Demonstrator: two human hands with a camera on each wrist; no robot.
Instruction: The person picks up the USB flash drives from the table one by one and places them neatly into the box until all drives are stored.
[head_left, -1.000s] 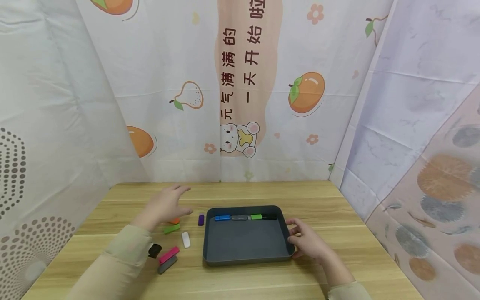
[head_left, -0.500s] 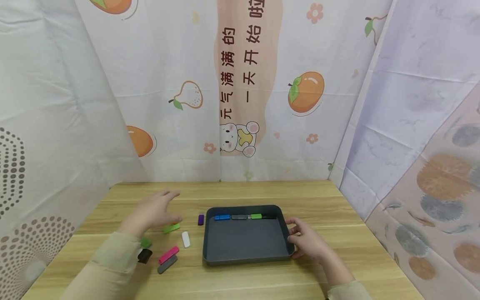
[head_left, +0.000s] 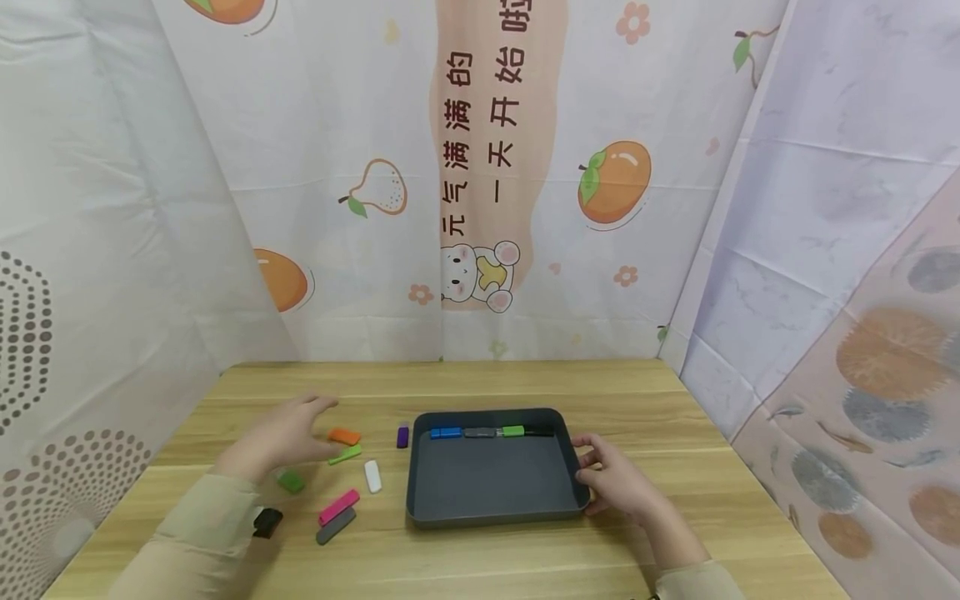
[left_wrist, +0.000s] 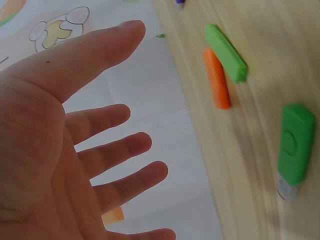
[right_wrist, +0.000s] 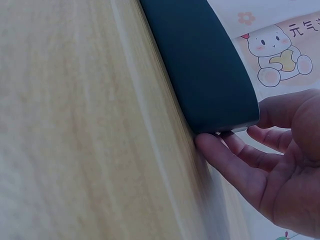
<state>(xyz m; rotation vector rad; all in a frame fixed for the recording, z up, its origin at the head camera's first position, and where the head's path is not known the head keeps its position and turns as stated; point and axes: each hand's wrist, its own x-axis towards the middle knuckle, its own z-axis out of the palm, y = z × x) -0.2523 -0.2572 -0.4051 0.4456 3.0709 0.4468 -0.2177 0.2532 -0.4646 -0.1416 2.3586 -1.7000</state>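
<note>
Nothing in the left hand [head_left: 279, 437] right now: thumb well apart from the fingers, palm bare, hanging over the left side of the desk [head_left: 615, 385]. The right hand [head_left: 613, 482] has the right end of the dark grey tray [head_left: 495, 492], thumb at the rim, fingers curled against the outer wall. Can't tell how hard it's squeezing.

Nearest the left hand are the orange USB stick [head_left: 345, 436] and lime USB stick [head_left: 346, 455], side by side, with a green USB stick [left_wrist: 296, 145] close by, metal plug showing. Further toward the person: white stick [head_left: 372, 476], pink stick [head_left: 339, 506] right alongside a grey stick [head_left: 335, 527], and a black piece [head_left: 267, 522] by the sleeve. A purple stick [head_left: 402, 437] sits just left of the tray.

Inside, a blue stick [head_left: 446, 432] starts a row of small sticks along the far wall. So I'd call this the choosing step of a tidy-up, with lots left to go. Next move, imo: settle on one, pinch it by the sides without nudging its neighbour, and probably start a second row, since that first one looks nearly full.
</note>
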